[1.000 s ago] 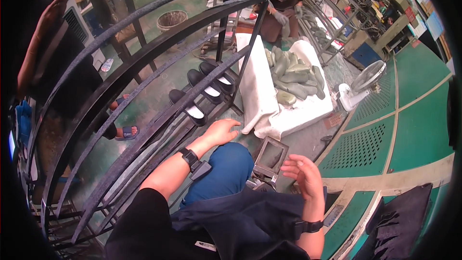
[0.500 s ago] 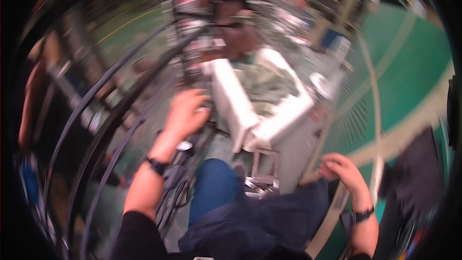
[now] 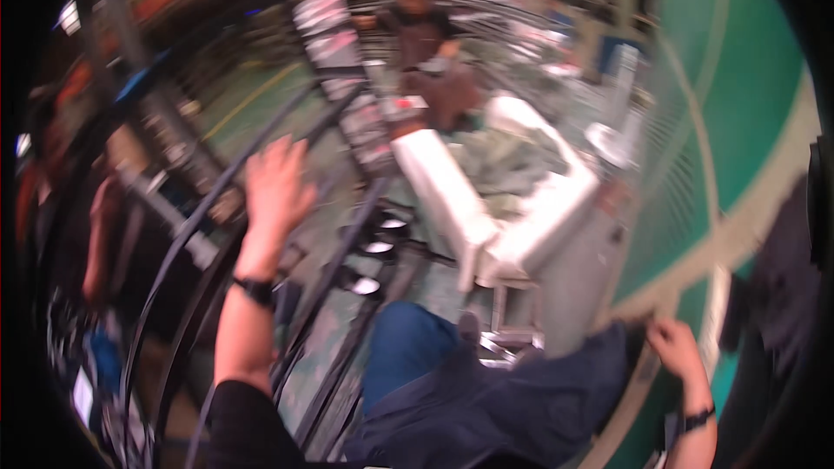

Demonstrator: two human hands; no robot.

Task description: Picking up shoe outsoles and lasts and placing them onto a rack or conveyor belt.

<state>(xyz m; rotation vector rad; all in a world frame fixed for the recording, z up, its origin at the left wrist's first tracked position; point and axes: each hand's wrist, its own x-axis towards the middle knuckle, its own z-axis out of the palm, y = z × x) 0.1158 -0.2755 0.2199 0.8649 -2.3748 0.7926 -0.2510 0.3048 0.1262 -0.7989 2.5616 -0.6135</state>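
Two hands (image 3: 276, 187) (image 3: 676, 349), one white bin (image 3: 499, 208)

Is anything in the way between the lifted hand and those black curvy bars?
Nothing visible is. The left hand is raised, fingers spread, right over the dark curved metal bars, with no object between them. The picture is blurred, so whether it touches them is unclear.

Blurred workshop with a green floor (image 3: 738, 104).
A white trough (image 3: 512, 208) holds greenish material; another person (image 3: 421, 30) sits beyond it, and a small white fan (image 3: 612, 143) stands just beside it.
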